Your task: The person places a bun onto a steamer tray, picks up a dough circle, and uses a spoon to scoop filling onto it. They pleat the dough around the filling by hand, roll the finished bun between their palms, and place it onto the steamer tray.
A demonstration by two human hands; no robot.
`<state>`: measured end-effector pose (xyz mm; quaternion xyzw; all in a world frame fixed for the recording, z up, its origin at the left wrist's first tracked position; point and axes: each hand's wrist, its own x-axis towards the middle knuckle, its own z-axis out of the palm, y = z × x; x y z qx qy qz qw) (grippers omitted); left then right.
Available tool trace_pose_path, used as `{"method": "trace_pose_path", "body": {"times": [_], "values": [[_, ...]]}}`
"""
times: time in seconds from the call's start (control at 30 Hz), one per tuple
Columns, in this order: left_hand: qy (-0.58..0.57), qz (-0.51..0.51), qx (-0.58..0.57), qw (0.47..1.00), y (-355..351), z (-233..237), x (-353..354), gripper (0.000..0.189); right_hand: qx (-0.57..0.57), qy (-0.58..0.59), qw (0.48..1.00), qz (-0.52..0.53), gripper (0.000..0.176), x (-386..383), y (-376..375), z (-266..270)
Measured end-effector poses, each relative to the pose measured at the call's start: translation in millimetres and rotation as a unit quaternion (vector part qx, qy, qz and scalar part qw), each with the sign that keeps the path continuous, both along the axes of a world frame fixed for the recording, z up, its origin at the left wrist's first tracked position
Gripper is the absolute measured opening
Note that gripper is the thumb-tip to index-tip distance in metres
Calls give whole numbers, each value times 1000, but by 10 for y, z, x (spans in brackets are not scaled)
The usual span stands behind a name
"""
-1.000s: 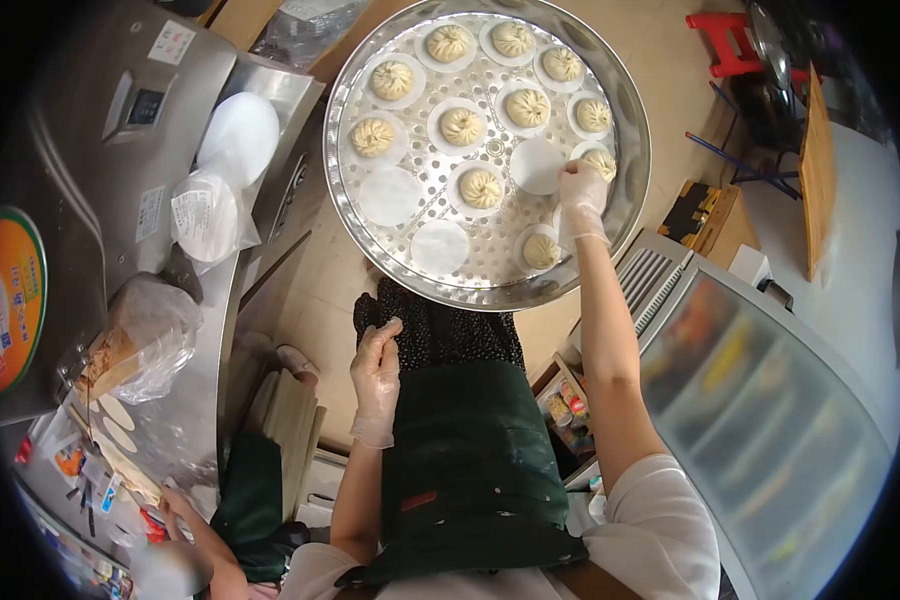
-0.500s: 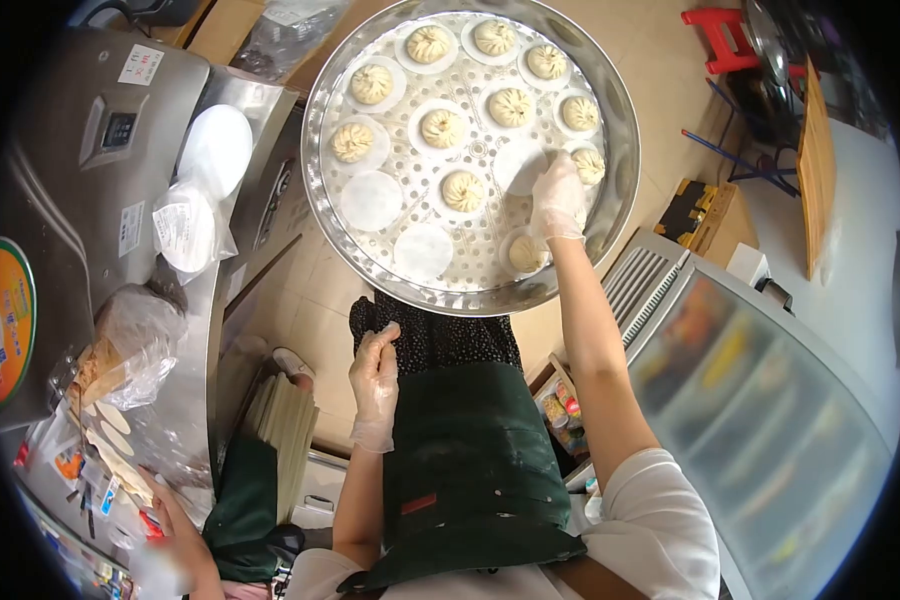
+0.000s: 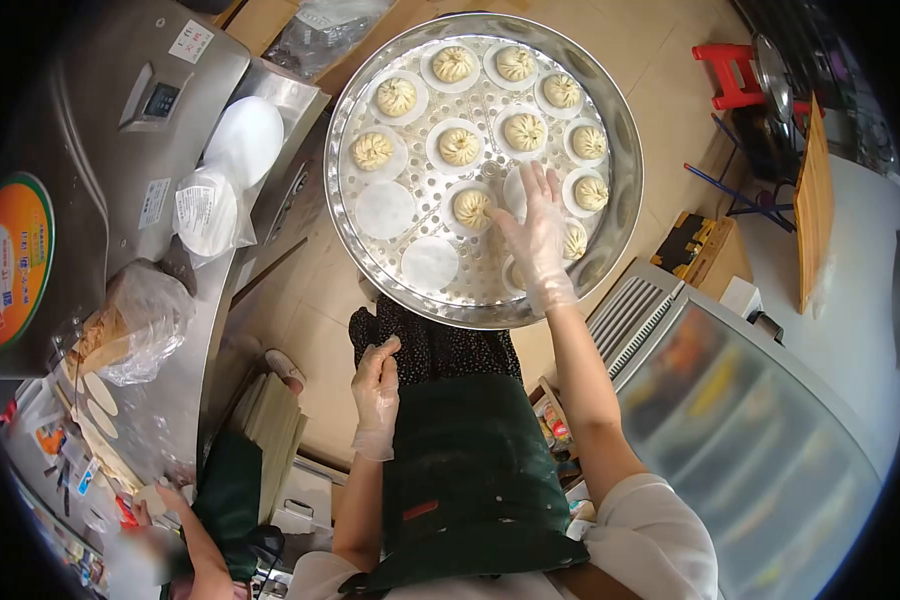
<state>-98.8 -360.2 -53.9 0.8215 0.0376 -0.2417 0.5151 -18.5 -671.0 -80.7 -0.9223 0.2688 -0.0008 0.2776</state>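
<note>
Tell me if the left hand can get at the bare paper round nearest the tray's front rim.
Probably yes. The left hand hangs below the near rim of the steamer tray, and the bare paper round lies just inside it, uncovered. The right hand is spread over buns further right, off that path.

The tray [image 3: 425, 190] sits far and centre. Buns [image 3: 459, 147] on papers fill its far and right parts, and two bare papers [image 3: 385, 210] lie in its near-left part. The right hand [image 3: 535, 235] is spread over the tray's near-right part, between buns. The left hand [image 3: 377, 390] hangs nearer, apart from the tray, before the apron [image 3: 470, 470]. Left of the tray stands a machine [image 3: 100, 150], with a paper stack [image 3: 242, 135] and a bagged stack [image 3: 208, 212] on its right ledge. Nearer on the left, a bag [image 3: 140, 320] sits on the bench [image 3: 170, 430] beside dough discs [image 3: 95, 395], and another person's hand [image 3: 160, 497] is at the bench's near end. A display case [image 3: 760, 430] stands at the right, with a stool [image 3: 730, 60] and a board [image 3: 818, 190] far right.
</note>
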Motion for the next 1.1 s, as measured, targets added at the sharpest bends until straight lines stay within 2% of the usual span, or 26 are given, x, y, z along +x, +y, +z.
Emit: {"method": "trace_pose_path", "body": {"times": [0.2,0.3,0.33,0.43,0.47,0.57,0.6,0.73,0.83,0.93,1.03,1.1], "values": [[-83,1,18,996,-84,-5,-19,25,51,-32,995,-78,74,113,-181,-46],[-167,-45,18,985,-444,148,204,28,147,-90,975,-143,67,-105,-327,-182],[-200,-69,28,977,-551,151,250,31,167,-118,966,-159,60,-187,-287,-158],[-217,-76,-38,972,-849,70,333,33,151,4,982,-111,51,-449,-124,21],[-218,-81,-29,972,-900,76,310,33,115,42,987,-105,45,-549,-39,24],[-183,-96,-51,977,-941,113,228,34,-60,91,994,32,44,-836,17,-40],[-181,-104,-45,977,-911,104,190,36,-84,57,994,28,44,-916,30,-92],[-180,-113,-11,977,-769,48,111,35,-46,153,986,57,44,-1074,-49,-220],[-139,-85,-1,987,-666,34,76,29,-69,134,988,42,43,-1001,-97,-102],[-145,-65,7,987,-597,35,63,28,-180,44,980,71,45,-971,-337,-212],[-131,-55,6,990,-526,40,41,27,-126,139,980,71,46,-1014,-505,-280],[-123,-50,8,991,-479,34,24,27,-148,144,975,83,46,-986,-609,-346]]}}
